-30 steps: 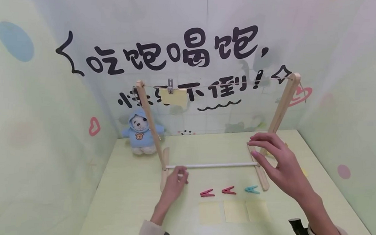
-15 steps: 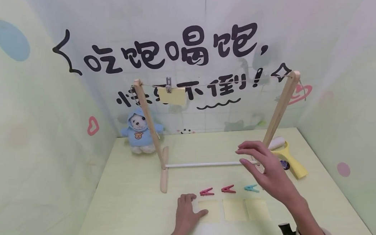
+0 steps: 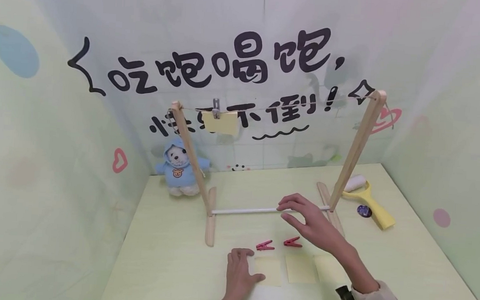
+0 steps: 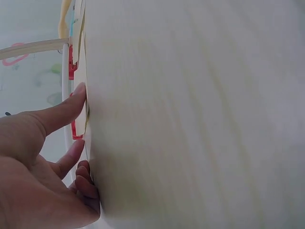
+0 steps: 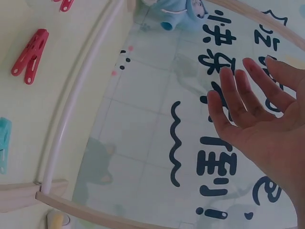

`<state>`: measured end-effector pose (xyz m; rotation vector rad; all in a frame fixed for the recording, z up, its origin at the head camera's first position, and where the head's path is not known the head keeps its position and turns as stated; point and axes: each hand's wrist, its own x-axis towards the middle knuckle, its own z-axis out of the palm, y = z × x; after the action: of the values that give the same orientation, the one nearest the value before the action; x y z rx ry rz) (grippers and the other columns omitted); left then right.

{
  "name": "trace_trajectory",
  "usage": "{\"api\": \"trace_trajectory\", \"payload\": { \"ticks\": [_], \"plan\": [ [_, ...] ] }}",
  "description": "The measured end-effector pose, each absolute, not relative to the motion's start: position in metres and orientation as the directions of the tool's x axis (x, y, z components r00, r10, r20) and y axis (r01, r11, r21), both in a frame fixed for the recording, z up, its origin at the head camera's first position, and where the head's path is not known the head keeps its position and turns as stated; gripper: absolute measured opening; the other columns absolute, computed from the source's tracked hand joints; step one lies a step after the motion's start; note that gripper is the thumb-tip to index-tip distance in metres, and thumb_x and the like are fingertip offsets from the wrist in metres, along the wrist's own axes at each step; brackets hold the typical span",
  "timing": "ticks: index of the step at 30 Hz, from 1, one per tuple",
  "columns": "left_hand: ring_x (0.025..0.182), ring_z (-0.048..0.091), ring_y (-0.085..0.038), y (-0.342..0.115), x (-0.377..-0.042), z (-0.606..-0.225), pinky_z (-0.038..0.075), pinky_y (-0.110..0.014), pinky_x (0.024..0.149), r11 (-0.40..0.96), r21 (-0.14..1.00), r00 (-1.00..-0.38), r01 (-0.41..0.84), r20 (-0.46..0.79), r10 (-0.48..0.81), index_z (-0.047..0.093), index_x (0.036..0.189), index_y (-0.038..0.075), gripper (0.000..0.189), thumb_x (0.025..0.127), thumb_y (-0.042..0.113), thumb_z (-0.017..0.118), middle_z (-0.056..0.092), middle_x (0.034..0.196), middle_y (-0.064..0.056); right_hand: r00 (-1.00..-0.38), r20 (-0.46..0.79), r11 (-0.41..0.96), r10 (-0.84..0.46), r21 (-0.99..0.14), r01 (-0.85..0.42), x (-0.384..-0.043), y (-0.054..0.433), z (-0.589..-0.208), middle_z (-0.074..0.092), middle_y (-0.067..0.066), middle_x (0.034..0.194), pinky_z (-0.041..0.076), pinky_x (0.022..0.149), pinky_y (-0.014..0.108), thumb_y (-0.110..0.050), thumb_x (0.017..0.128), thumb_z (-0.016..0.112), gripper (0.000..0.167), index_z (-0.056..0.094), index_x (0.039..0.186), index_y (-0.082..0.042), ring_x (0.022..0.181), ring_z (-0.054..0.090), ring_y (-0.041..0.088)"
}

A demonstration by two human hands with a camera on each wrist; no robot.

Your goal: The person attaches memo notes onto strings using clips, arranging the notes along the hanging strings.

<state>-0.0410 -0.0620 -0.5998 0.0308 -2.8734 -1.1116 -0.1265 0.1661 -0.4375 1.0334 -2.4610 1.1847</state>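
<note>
My left hand [image 3: 239,278] rests at the left edge of the leftmost pale yellow paper square [image 3: 271,269]. Its thumb touches the paper and its fingers are spread on the table beside it. Two more squares, a middle one [image 3: 300,269] and a right one [image 3: 326,267], lie alongside. Behind them are two pinkish-red clothespins [image 3: 265,245]. A turquoise clothespin [image 5: 4,143] shows in the right wrist view; my right arm hides it in the head view. My right hand [image 3: 314,223] hovers with loosely bent fingers, holding nothing.
Two wooden posts [image 3: 356,150] joined by a white rod [image 3: 244,210] carry a string. A grey clip [image 3: 216,109] hangs a yellow square [image 3: 226,123] there. A plush toy [image 3: 178,171] sits behind left; a yellow-handled roller [image 3: 378,213] and a dark round object [image 3: 364,211] lie right.
My left hand has come down from beside the rod's left end to the leftmost paper square. My right hand has moved left and lower, uncovering the roller and covering the turquoise clothespin.
</note>
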Motion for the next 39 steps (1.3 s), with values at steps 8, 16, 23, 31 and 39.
{"api": "trace_trajectory", "payload": {
  "ticks": [8,16,23,31,39],
  "plan": [
    [0.104,0.042,-0.022,-0.068,-0.043,-0.603,0.046,-0.036,0.087,0.739,0.674,-0.998,0.011,0.054,-0.034,0.063,0.111,0.015,0.058,0.069,0.019,0.103,0.046,0.118,-0.005,-0.743,0.356,0.477,-0.566,-0.594,-0.648,-0.141,0.136,-0.493,0.07,0.01,0.116,0.059,0.095,0.049,0.0,0.103,0.072,0.01,0.075,0.112,-0.003,0.11,0.069,0.031],
    [0.104,0.042,-0.021,-0.071,-0.044,-0.602,0.048,-0.035,0.086,0.698,0.717,-1.0,0.0,0.016,-0.016,0.063,0.105,0.012,0.052,0.071,0.016,0.102,0.046,0.119,-0.004,-0.786,0.229,0.685,-0.575,-0.391,-0.615,-0.138,0.124,-0.549,0.066,0.012,0.117,0.055,0.093,0.062,-0.005,0.088,0.09,0.027,0.076,0.11,-0.001,0.118,0.063,0.041],
    [0.101,0.04,-0.015,-0.082,-0.045,-0.603,0.047,-0.032,0.085,0.64,0.766,-0.999,0.052,0.03,0.045,0.054,0.111,0.011,0.056,0.077,0.006,0.097,0.046,0.111,0.001,-0.782,0.237,0.713,-0.576,-0.321,-0.623,-0.13,0.13,-0.564,0.065,0.013,0.117,0.054,0.096,0.062,-0.01,0.083,0.095,0.033,0.075,0.108,-0.003,0.117,0.061,0.04],
    [0.087,0.04,-0.006,-0.091,-0.05,-0.606,0.042,-0.026,0.076,0.561,0.827,-0.997,0.035,-0.012,0.08,0.057,0.121,0.002,0.047,0.086,-0.002,0.088,0.048,0.093,0.003,-0.82,0.212,0.736,-0.532,-0.364,-0.572,-0.124,0.132,-0.585,0.064,0.014,0.121,0.053,0.097,0.061,-0.005,0.083,0.094,0.03,0.072,0.102,-0.006,0.118,0.06,0.042],
    [0.084,0.038,-0.007,-0.093,-0.052,-0.605,0.034,-0.026,0.072,0.586,0.806,-0.994,0.089,0.039,0.098,0.063,0.106,0.0,0.013,0.099,-0.003,0.073,0.045,0.088,0.005,-0.825,0.235,0.734,-0.514,-0.377,-0.565,-0.124,0.134,-0.591,0.066,0.016,0.122,0.054,0.098,0.062,-0.005,0.087,0.091,0.023,0.071,0.099,-0.007,0.12,0.061,0.042]
  ]
}}
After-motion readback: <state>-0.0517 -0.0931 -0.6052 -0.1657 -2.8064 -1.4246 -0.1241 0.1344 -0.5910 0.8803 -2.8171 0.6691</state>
